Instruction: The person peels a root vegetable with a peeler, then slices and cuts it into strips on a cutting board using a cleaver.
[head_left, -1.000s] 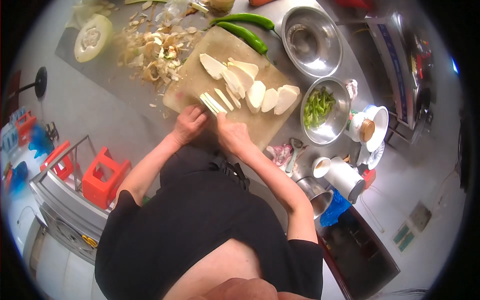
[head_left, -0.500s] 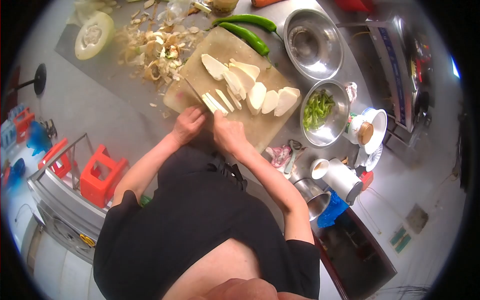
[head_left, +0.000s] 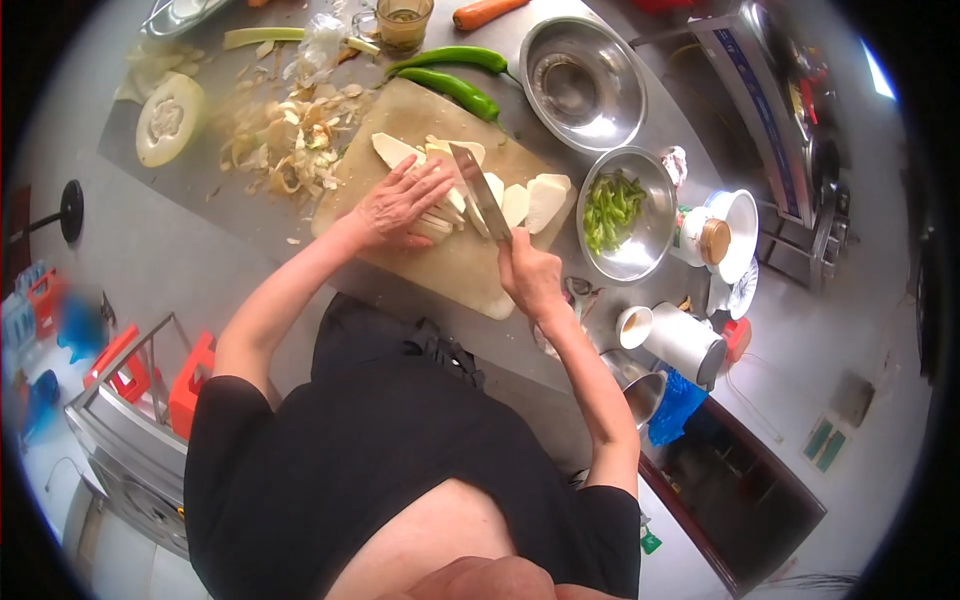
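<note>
My left hand [head_left: 402, 205] lies flat with fingers spread over white vegetable slices and cut strips [head_left: 432, 228], which it partly covers. My right hand [head_left: 532, 270] is wrapped round the handle of a kitchen knife [head_left: 482, 190], whose blade points up and away across the slices. To the right of the blade, several broad white slices [head_left: 546, 204] rest on the cutting board [head_left: 440, 272]. Two long green peppers [head_left: 452, 90] lie at the board's far edge.
Peelings [head_left: 295, 135] and a cut pale melon-like piece [head_left: 168, 120] lie left. A metal bowl [head_left: 583, 85] and another bowl [head_left: 655, 235] holding green pepper strips [head_left: 613, 210] stand right. A glass mug [head_left: 403, 25] and carrot [head_left: 488, 12] sit at the back.
My right hand has moved right with the knife, away from the cut strips. My left hand has opened and shifted forward onto the slices. The whole view has shifted slightly.
</note>
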